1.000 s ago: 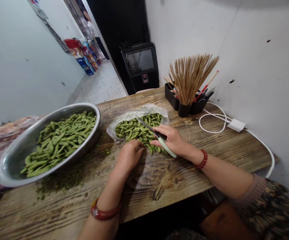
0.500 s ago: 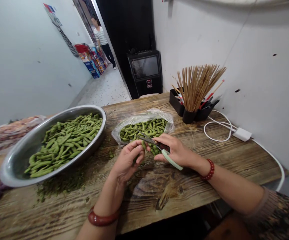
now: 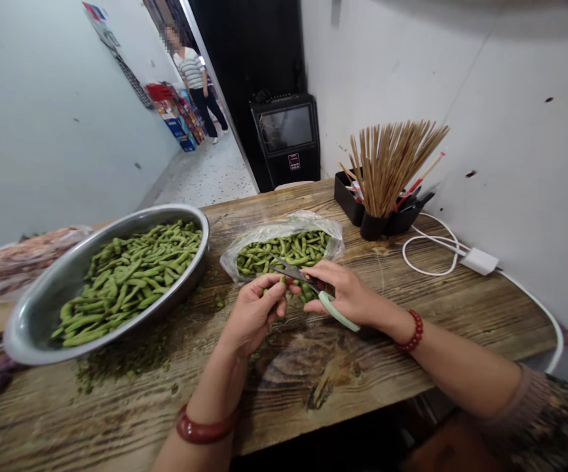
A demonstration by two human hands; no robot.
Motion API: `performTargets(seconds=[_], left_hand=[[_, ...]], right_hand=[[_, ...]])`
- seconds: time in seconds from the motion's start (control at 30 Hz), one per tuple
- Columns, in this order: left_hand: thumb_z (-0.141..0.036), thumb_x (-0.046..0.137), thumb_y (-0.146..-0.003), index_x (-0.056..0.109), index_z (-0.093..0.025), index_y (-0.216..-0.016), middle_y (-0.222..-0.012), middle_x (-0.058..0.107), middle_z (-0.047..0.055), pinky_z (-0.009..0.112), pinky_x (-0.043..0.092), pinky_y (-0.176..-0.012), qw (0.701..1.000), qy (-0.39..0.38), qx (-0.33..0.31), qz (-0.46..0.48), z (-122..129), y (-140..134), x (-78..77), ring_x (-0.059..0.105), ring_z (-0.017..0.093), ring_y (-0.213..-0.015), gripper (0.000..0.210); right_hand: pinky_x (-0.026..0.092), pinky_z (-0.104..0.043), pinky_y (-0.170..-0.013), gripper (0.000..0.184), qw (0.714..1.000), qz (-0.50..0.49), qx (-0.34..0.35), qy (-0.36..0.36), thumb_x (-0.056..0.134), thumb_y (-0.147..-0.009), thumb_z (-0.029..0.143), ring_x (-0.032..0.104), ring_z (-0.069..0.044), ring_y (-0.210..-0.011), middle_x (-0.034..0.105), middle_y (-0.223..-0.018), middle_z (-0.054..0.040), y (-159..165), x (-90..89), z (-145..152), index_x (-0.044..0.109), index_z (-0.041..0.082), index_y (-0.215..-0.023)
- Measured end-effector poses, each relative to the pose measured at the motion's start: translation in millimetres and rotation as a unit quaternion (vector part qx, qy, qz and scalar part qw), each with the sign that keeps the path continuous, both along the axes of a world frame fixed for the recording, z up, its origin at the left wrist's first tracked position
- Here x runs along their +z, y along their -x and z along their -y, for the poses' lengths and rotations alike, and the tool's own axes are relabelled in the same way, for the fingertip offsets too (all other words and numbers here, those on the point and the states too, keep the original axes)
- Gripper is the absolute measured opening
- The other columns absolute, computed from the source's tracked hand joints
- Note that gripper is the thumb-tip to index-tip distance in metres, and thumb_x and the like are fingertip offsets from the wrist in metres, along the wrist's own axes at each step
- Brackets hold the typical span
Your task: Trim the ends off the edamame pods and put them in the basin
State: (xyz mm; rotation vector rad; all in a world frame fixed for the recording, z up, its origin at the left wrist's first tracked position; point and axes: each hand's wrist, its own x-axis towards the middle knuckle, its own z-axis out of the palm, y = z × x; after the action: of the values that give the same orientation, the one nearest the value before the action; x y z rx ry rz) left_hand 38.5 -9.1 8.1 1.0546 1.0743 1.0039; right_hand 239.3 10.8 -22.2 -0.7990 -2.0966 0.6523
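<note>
Between the thumb and fingers of my left hand point(image 3: 259, 308) is a green edamame pod point(image 3: 282, 280), partly hidden by the fingertips. My right hand point(image 3: 342, 292) grips scissors with pale green handles point(image 3: 337, 313); their blades point(image 3: 286, 267) point left, just above the pod. Behind both hands lies a clear plastic bag point(image 3: 234, 252), its mouth spread around many edamame pods point(image 3: 288, 249). To the left stands a large metal basin point(image 3: 33, 334) with a heap of pods point(image 3: 131, 275) inside.
Green trimmings point(image 3: 121, 367) litter the wooden table point(image 3: 274, 426) beside the basin. A black holder point(image 3: 375, 226) with wooden skewers point(image 3: 392, 164) stands back right, near a white cable and adapter point(image 3: 480, 260). A bagged pinkish item point(image 3: 28, 259) sits far left. A person point(image 3: 195, 78) is in the doorway.
The pod in my left fingers has shifted slightly, while the scissors stay close to it. The person in the doorway has stepped further into view. The camera view has moved a little.
</note>
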Motion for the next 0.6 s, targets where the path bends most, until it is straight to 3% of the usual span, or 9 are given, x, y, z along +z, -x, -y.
performTargets(seconds=[0.17,0.37,0.6], left_hand=[[-0.034,0.074,-0.067,0.065,-0.015,-0.086,-0.052,0.044,-0.007,0.017,0.021,-0.04,0.998,-0.021,0.061,-0.018,-0.5,-0.5,-3.4,0.032,0.004,-0.042,0.028],[-0.033,0.072,-0.069,0.069,-0.015,-0.083,-0.071,0.056,-0.002,0.019,0.027,-0.043,0.994,-0.07,0.038,-0.071,0.1,-0.6,-8.2,0.035,0.005,-0.048,0.022],[-0.035,0.069,-0.073,0.071,-0.016,-0.086,-0.067,0.054,-0.002,0.02,0.026,-0.044,0.99,-0.088,0.027,-0.109,0.3,0.2,-9.4,0.033,0.006,-0.048,0.023]], right_hand=[[0.049,-0.033,-0.074,0.061,1.0,0.026,0.014,-0.006,0.075,-0.072,0.035,0.055,-0.018,-0.081,0.057,-0.097,-0.0072,-0.6,2.6,2.7,0.051,0.019,-0.127],[0.049,-0.032,-0.072,0.061,0.999,0.042,0.017,-0.004,0.074,-0.073,0.039,0.055,-0.018,-0.081,0.055,-0.094,-0.0059,0.3,0.7,3.5,0.052,0.019,-0.126],[0.049,-0.033,-0.074,0.057,0.999,0.04,0.024,-0.008,0.072,-0.074,0.041,0.055,-0.019,-0.084,0.056,-0.095,-0.0074,0.8,0.6,4.4,0.054,0.016,-0.123]])
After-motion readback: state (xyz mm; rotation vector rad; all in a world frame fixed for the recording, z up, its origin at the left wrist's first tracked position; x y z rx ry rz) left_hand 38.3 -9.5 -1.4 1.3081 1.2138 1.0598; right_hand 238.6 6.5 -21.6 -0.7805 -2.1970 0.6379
